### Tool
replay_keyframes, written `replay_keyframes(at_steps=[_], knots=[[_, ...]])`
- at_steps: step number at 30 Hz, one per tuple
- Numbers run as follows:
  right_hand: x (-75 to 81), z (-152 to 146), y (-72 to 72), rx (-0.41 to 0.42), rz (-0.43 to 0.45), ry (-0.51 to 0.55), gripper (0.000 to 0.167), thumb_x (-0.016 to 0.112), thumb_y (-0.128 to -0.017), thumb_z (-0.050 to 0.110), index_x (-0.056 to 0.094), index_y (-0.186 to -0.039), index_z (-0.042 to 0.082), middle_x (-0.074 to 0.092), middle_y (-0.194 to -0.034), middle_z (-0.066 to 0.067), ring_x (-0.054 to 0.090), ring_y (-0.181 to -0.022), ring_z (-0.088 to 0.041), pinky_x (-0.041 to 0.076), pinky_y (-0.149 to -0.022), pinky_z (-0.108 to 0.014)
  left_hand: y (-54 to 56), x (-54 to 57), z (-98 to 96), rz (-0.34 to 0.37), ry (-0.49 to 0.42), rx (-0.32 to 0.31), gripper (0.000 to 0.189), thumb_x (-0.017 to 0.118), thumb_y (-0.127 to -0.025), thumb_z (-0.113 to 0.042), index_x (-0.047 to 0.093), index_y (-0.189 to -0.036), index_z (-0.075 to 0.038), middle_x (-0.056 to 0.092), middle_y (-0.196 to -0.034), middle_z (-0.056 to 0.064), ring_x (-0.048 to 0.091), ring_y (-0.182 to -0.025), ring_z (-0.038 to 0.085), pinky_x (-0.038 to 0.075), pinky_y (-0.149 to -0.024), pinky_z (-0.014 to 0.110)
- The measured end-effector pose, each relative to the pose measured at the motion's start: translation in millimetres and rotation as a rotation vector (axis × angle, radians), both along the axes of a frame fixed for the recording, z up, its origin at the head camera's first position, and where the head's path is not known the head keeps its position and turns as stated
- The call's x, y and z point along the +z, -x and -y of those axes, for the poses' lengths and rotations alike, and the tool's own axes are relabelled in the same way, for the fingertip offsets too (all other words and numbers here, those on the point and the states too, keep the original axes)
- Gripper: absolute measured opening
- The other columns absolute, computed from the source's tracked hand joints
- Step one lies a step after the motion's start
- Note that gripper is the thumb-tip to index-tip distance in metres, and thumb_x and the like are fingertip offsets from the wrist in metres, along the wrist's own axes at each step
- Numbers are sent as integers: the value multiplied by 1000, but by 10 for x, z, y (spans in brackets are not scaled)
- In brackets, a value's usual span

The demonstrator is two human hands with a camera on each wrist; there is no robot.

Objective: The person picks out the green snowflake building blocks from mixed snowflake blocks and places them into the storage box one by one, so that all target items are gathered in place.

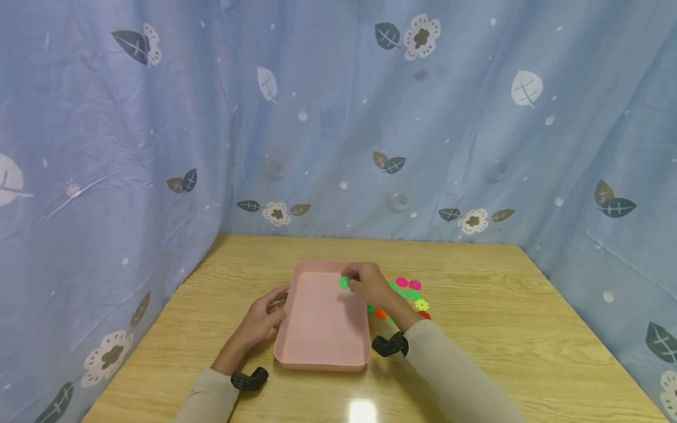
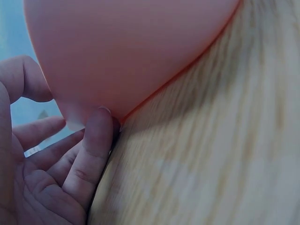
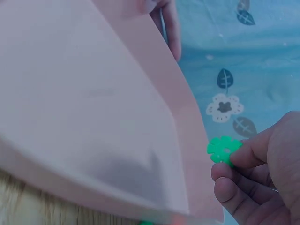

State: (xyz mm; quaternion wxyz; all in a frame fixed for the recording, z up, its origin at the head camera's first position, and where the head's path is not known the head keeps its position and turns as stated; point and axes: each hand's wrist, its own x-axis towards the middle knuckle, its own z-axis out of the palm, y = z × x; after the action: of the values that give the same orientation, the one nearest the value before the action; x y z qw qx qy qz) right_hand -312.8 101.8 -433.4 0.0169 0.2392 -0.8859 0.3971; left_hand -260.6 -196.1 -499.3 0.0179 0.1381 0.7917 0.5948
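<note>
A shallow pink tray (image 1: 324,317) lies on the table in front of me. At its left side, my left hand (image 1: 261,317) holds the wall; in the left wrist view the thumb (image 2: 98,133) presses low on it and another finger is bent at the rim. My right hand (image 1: 370,285) is over the tray's far right part. Between thumb and fingers it pinches a green flower-shaped plastic piece (image 3: 224,150), held above the tray in the head view. No pieces show on the visible tray floor.
Several flower-shaped pieces lie on the table right of the tray: pink (image 1: 415,285), yellow (image 1: 421,305), orange (image 1: 380,314), red (image 1: 425,315) and green ones, partly hidden by my right forearm. A blue patterned curtain (image 1: 328,117) hangs behind the wooden table (image 1: 508,329) and along its sides.
</note>
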Motion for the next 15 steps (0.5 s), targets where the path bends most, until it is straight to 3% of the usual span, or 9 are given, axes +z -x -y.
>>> replay_keyframes(at_steps=[9, 15], knots=[[48, 243, 84, 39, 75, -20, 29, 53, -95, -3, 70, -119, -3, 68, -101, -9, 62, -81, -15, 55, -70, -30, 10, 37, -3, -11, 9, -17, 66, 52, -88, 2, 40, -154, -1, 49, -146, 29, 63, -75, 19, 54, -60, 28], [7, 404, 146, 31, 21, -104, 27, 57, -90, -3, 74, -110, 3, 70, -93, -4, 60, -80, -12, 52, -76, -30, -17, 28, -1, 6, -35, -20, 68, 52, -88, 3, 38, -155, -1, 47, -147, 30, 64, -78, 21, 54, -59, 28]])
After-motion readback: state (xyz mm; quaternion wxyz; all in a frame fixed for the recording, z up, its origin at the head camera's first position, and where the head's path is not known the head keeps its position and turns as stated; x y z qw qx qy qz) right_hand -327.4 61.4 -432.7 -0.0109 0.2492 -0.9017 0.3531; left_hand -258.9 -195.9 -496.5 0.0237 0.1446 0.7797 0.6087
